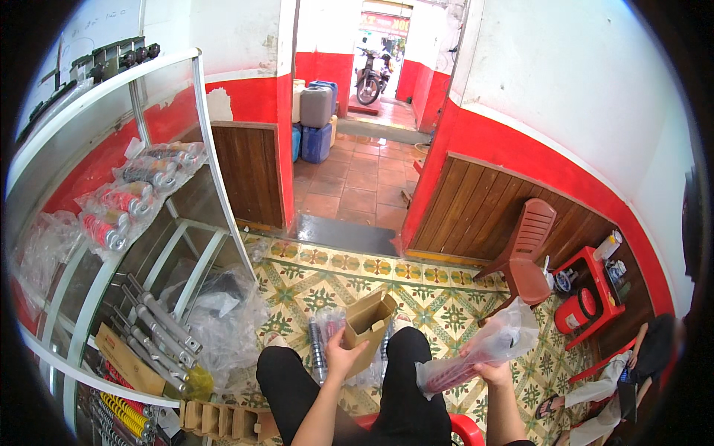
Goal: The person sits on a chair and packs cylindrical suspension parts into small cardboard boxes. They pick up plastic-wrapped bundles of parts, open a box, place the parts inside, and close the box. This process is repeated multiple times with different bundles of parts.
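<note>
My left hand (pixel 342 358) is closed on the side of a brown cardboard box (pixel 363 325). The box stands upright between my knees with its top open. To the right, my right hand (pixel 492 372) grips a shock absorber (pixel 450 375) with a red spring, wrapped in a clear plastic bag (pixel 513 327). It lies slantwise above my right thigh, apart from the box. On the floor behind the box are more bagged shock absorbers (pixel 317 346), one with a dark spring; the box and my legs partly hide them.
A glass shelf unit (pixel 227 193) on the left bears bagged shock absorbers (pixel 111 215) and grey fork tubes (pixel 152 327). Several small boxes (pixel 223 422) stand low beside my left leg. A brown chair (pixel 524 245), a red table (pixel 595 297) and a seated person (pixel 621 379) are at right.
</note>
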Available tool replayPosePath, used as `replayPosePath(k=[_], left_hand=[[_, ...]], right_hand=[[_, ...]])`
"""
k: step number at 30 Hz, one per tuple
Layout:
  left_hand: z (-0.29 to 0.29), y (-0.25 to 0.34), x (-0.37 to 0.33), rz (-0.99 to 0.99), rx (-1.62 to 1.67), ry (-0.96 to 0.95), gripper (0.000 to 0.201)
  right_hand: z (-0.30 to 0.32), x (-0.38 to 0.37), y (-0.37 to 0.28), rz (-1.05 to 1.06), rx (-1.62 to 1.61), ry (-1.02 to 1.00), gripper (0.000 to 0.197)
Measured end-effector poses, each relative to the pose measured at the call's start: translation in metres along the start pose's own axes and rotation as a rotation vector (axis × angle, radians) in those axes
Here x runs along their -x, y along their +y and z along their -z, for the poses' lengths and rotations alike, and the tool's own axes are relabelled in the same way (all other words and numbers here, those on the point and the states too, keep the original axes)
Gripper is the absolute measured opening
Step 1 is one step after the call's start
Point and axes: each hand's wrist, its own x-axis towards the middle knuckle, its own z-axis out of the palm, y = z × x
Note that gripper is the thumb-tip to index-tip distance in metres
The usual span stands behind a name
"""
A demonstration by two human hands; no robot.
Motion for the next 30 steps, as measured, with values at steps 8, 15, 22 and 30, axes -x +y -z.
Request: replayPosePath(k=[8,15,22,30], left_hand=[[0.003,-0.010,-0.001,0.031,-0.126,0.036,0.064],[0.001,-0.010,-0.001,-0.029,-0.099,0.014,0.063],[0.003,-0.004,0.000,-0.071,-0.156,0.023,0.061],[0.003,0.000,0.002,-0.060,-0.056,-0.012,0.055]], right_hand=[[-0.014,-0.033,-0.058,0.092,-0.048,-0.109,0.063],[-0.006,-0.030,-0.071,-0.059,0.392,-0.002,0.045],[-0.012,-0.031,-0.072,-0.086,0.222,0.034,0.054],[-0.006,-0.032,-0.069,-0.044,0.171,0.019,0.050]])
